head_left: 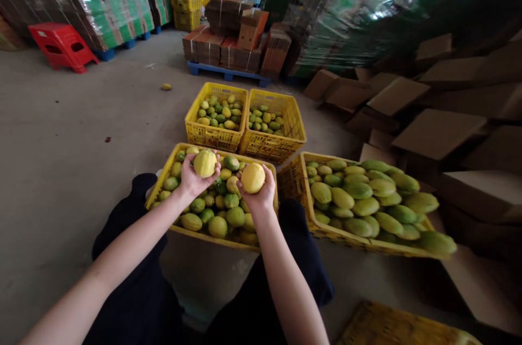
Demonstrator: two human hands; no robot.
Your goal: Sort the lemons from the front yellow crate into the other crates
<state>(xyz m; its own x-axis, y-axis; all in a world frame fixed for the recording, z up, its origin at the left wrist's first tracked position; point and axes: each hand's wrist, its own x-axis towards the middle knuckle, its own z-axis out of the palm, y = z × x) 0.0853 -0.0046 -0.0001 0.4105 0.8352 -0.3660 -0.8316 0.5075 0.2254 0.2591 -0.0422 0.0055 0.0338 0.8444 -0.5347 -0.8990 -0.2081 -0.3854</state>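
My left hand (194, 176) is wrapped round a yellow papaya (204, 164) with greenish ribs, seen end-on. In my right hand (261, 192) rests a smoother, plainer yellow papaya (253, 178), with the fingers curled about its side and underside. Both fruits are held a little apart above a yellow plastic crate (212, 240) that stands between my knees. Many green and yellow papayas (217, 227) fill this crate, partly covered by my hands and forearms.
To the right, another yellow crate (304, 187) is heaped with long green-yellow papayas. Two yellow crates (216, 138) with smaller-looking fruit stand ahead. One fruit (166, 86) lies on the floor. Flattened cartons (440, 133) crowd the right side; a red stool (63, 45) stands far left.
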